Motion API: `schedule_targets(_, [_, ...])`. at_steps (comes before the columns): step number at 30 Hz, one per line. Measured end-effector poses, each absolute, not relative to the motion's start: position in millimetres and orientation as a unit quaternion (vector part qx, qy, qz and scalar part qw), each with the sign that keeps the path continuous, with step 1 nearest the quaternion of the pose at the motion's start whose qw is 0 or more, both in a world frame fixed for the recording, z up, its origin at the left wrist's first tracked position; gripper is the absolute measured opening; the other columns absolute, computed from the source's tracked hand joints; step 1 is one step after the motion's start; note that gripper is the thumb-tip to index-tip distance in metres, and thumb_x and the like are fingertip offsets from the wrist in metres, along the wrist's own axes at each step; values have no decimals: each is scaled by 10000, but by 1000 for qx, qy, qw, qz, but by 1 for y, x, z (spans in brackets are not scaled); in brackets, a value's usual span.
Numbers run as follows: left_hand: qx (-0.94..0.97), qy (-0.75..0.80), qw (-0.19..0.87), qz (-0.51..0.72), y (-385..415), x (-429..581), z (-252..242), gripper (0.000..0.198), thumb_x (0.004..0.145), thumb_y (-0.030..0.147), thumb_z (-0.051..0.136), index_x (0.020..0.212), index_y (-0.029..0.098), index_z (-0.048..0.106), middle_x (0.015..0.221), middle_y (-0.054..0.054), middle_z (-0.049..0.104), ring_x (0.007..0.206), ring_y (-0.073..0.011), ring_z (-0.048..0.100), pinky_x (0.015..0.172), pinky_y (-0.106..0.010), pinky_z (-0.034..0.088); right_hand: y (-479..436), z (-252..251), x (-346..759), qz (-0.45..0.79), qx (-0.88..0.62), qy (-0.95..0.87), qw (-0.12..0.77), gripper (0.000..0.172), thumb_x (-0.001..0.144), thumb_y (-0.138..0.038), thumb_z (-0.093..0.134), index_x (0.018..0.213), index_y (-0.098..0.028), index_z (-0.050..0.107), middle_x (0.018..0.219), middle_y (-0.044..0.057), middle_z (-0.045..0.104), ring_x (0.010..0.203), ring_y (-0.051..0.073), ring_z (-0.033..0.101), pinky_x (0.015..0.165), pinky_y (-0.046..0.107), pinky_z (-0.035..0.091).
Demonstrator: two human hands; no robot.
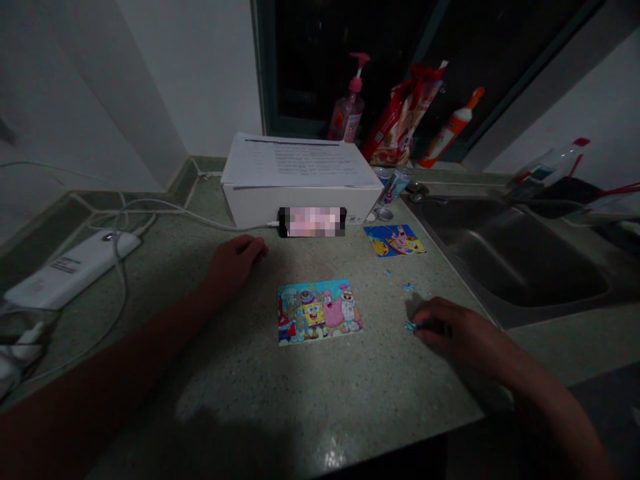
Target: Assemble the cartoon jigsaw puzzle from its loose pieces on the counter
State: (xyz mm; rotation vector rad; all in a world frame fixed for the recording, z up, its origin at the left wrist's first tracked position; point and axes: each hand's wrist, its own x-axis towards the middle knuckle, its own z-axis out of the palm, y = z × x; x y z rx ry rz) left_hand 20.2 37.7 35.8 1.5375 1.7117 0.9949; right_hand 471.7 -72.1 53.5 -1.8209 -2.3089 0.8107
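Puzzle piece (410, 327) at right hand (457, 327), near cartoon picture (320, 312).

The left forearm (140, 360) is cut off at eight o'clock and the right forearm (537, 383) at four, the right hand (463, 325) partly hides a small piece (409, 326) whose print is too tiny to make out, the phone screen (313, 222) is pixelated, and the sheet's (300, 163) text at twelve o'clock is unreadable.

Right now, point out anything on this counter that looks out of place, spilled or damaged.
Two small loose pieces lie on the counter between the blue picture card and the right hand, so they look stray. The phone shows an oddly blocky, pixelated screen. I see no spill.
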Motion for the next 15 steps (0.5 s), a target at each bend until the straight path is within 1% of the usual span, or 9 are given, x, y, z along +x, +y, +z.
schedule_targets(6, [577, 650, 317, 380, 38, 21, 36, 347, 901, 506, 577, 709, 248, 707, 730, -30, 737, 762, -231, 691, 738, -344, 528, -72, 49, 477, 272, -604, -748, 44, 163, 939, -378, 671, 1004, -284, 787, 1039, 84, 802, 891, 273, 774, 803, 414, 617])
schedule_targets(10, [582, 646, 315, 381, 39, 20, 35, 357, 918, 506, 575, 711, 244, 703, 725, -31, 738, 753, -230, 688, 732, -348, 527, -71, 49, 474, 270, -606, -747, 28, 128, 920, -343, 663, 961, -265, 757, 977, 71, 785, 818, 246, 752, 750, 387, 593])
schedule_targets(12, [583, 647, 314, 378, 39, 20, 35, 354, 917, 506, 571, 716, 247, 703, 724, -28, 734, 751, -232, 683, 721, -348, 520, -72, 50, 472, 267, -609, -747, 28, 141, 929, -338, 654, 988, -259, 754, 970, 70, 784, 796, 236, 743, 737, 380, 583])
schedule_targets(15, [582, 648, 316, 377, 38, 21, 36, 340, 905, 501, 570, 710, 255, 700, 719, -26, 725, 748, -233, 676, 716, -348, 515, -72, 50, 471, 269, -607, -747, 36, 178, 950, -361, 655, 1048, -258, 763, 1014, 78, 796, 829, 243, 753, 758, 386, 587])
